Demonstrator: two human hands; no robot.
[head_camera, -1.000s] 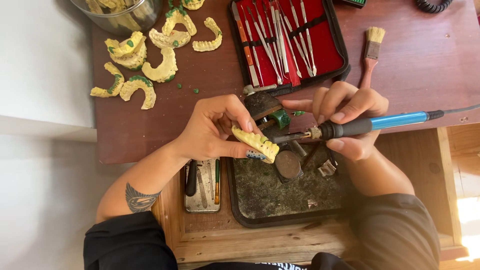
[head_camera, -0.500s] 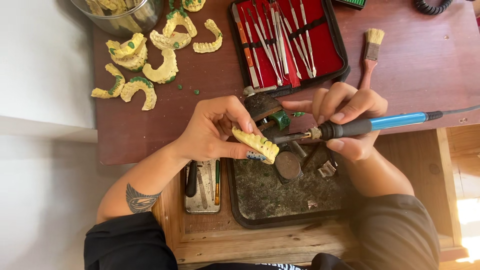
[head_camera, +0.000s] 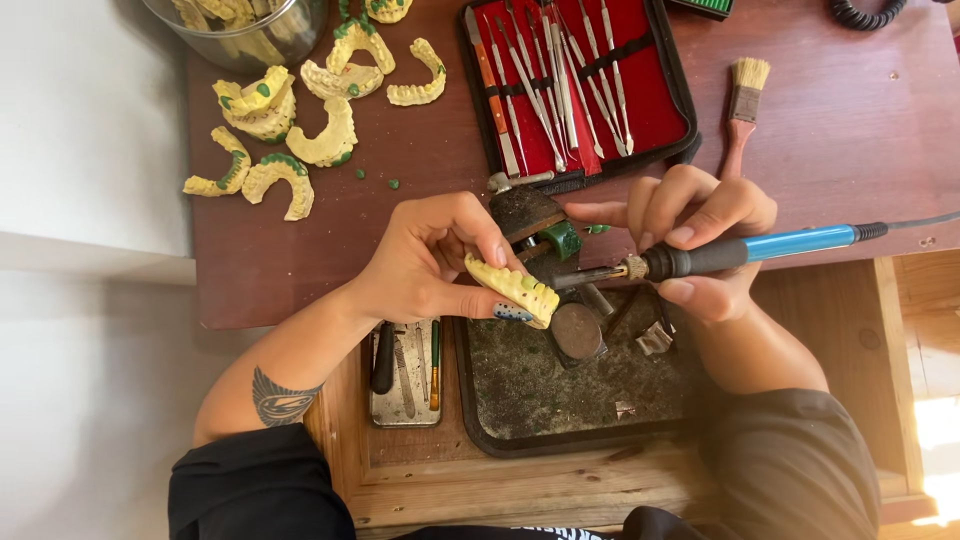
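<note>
My left hand (head_camera: 435, 260) grips a yellow plaster tooth model (head_camera: 512, 290) with green spots, held over the dark tray (head_camera: 520, 400). My right hand (head_camera: 700, 235) holds a blue-handled electric heating pen (head_camera: 740, 252) like a pencil; its metal tip points left and meets the right end of the model. The pen's grey cord runs off to the right. Just behind the model sits a small green lump (head_camera: 562, 240) on a dark wooden peg.
Several yellow tooth models (head_camera: 290, 130) lie at the table's far left beside a glass bowl (head_camera: 250, 30). A red-lined case of metal instruments (head_camera: 575, 85) lies open at the back. A paintbrush (head_camera: 742, 110) lies to its right. A small tin of tools (head_camera: 405, 375) sits in the drawer.
</note>
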